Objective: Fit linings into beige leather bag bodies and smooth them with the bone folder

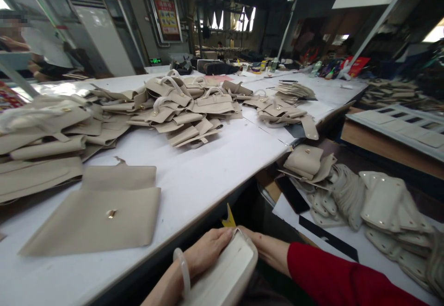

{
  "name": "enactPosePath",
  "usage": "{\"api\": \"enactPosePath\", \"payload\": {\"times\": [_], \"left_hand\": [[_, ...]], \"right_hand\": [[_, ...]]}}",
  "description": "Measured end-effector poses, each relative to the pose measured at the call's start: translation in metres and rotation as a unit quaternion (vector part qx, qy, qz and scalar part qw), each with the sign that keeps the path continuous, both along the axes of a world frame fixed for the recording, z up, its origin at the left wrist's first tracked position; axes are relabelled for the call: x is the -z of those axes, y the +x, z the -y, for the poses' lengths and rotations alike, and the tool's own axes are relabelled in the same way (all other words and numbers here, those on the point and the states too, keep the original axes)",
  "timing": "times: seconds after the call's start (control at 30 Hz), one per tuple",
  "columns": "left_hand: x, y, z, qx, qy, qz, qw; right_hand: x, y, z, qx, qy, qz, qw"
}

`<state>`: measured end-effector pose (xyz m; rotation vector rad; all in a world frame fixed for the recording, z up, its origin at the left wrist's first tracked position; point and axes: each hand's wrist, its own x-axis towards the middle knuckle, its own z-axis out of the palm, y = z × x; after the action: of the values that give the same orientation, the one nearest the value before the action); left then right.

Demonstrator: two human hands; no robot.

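Observation:
A pale beige handbag [222,269] is tilted low in front of me, its narrow side facing up. My left hand [210,248] is closed on its far end, thumb along the top edge. A whitish loop handle [183,269] passes over my left wrist. My right hand [247,235] grips the same end from the other side, its fingers mostly hidden behind the bag. On the white table to the left lies a flat beige bag panel [100,218] with a small gold clasp [111,213]. A yellow pointed piece [228,217] shows just beyond my hands.
Heaps of beige bag pieces [194,102] cover the middle of the white table [208,176]. At right, stacked pale panels [385,199] and a dark phone [292,194] lie on a lower surface. A stacked pile [294,91] stands farther back. A person [48,47] is at far left.

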<state>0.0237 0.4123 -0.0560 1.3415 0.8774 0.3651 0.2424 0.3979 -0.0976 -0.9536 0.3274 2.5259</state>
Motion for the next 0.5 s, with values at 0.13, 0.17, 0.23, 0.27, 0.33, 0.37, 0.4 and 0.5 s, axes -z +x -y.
{"api": "enactPosePath", "payload": {"times": [0.13,0.17,0.23,0.27,0.33,0.37,0.4,0.5], "left_hand": [[0.002,0.002,0.002,-0.007,-0.029,-0.014,0.999],[0.002,0.002,0.003,-0.008,-0.03,-0.02,0.999],[0.003,0.003,0.004,-0.009,-0.024,-0.03,0.999],[0.004,0.003,0.004,-0.009,-0.016,-0.036,0.999],[0.004,0.004,0.004,-0.011,0.008,-0.05,0.999],[0.004,0.005,0.004,-0.017,0.023,-0.055,0.998],[0.004,0.005,0.004,-0.027,0.041,-0.06,0.997],[0.003,0.006,0.004,-0.064,0.07,-0.072,0.993]], "right_hand": [[-0.008,0.004,0.009,-0.048,0.202,0.075,0.975],[-0.01,0.002,0.01,-0.062,0.247,0.087,0.963],[-0.013,0.001,0.013,-0.078,0.293,0.092,0.949],[-0.015,0.0,0.014,-0.085,0.315,0.095,0.941],[-0.019,0.0,0.016,-0.097,0.353,0.099,0.926],[-0.021,0.0,0.017,-0.102,0.369,0.102,0.918],[-0.023,0.001,0.018,-0.108,0.385,0.106,0.91],[-0.023,-0.001,0.018,-0.128,0.418,0.128,0.891]]}}
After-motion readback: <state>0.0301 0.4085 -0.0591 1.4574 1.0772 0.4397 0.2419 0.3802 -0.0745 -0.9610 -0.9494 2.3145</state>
